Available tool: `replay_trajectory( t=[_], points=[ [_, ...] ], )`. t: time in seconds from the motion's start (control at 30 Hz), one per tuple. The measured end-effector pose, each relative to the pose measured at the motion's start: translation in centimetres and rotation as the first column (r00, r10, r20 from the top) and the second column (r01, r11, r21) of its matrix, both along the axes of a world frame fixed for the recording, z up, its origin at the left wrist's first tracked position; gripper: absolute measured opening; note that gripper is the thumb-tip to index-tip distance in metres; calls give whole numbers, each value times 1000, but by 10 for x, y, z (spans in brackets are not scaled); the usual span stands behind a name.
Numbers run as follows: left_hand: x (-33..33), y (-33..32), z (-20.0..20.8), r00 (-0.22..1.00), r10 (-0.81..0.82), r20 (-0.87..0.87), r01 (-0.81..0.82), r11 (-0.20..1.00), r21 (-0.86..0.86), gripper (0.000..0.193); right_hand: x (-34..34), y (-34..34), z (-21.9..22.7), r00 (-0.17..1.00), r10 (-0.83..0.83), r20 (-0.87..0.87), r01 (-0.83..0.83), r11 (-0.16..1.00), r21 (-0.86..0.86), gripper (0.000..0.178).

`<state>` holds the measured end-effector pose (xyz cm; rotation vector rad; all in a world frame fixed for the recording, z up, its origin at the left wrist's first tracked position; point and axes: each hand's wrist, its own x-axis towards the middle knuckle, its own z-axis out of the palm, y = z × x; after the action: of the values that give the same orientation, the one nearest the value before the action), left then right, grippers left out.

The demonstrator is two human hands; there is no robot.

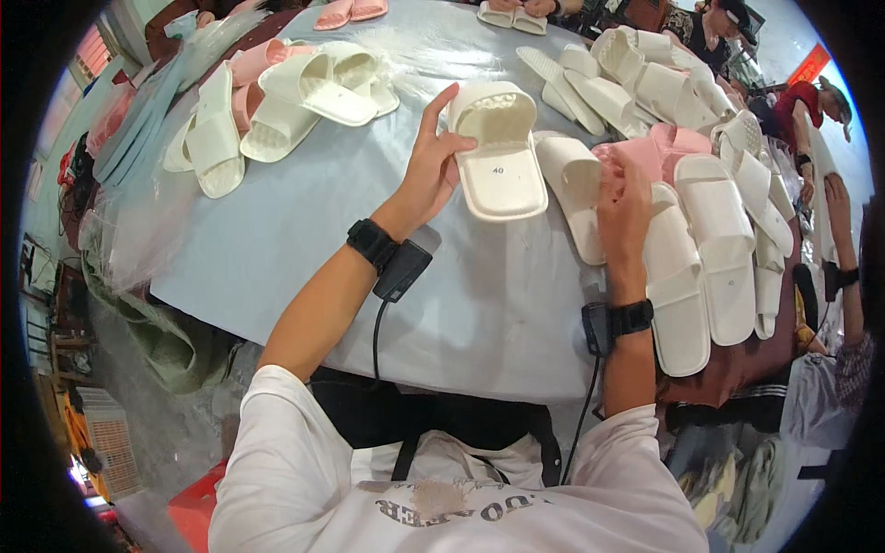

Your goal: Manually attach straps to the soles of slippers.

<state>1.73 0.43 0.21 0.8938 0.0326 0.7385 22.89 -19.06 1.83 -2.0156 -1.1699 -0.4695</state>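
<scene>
A white slide slipper (502, 180) is held up over the table in my left hand (430, 166). My thumb presses on its strap edge and my fingers run along its side; the toe opening and inner sole show. My right hand (625, 217) reaches into the pile on the right with its fingers curled. Its fingertips are by a pink slipper (641, 157) and beside the edge of another white slipper (573, 189). What those fingers grip is hidden. Two large white slippers (678, 286) lie just right of that wrist.
More white slippers (659, 88) are heaped at the back right. White and pink slippers (286, 111) lie at the far left of the blue-grey table cover (369, 184). Clear plastic film (433, 51) lies at the back. Other people (719, 32) are around the table.
</scene>
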Motion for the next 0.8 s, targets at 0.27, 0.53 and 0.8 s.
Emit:
replay_trajectory(
  t=[0.27,0.53,0.8],
  points=[
    [-19,7,-1,979,-203,-36,203,979,-2,86,-5,7,-18,972,228,58,-232,971,61,41],
    [-40,29,-2,886,-397,-239,444,874,195,93,-1,7,-21,924,71,-376,24,970,241,28],
    [-80,76,12,642,-518,-566,728,644,236,71,-16,3,-12,782,345,-519,-59,870,489,19]
  ],
)
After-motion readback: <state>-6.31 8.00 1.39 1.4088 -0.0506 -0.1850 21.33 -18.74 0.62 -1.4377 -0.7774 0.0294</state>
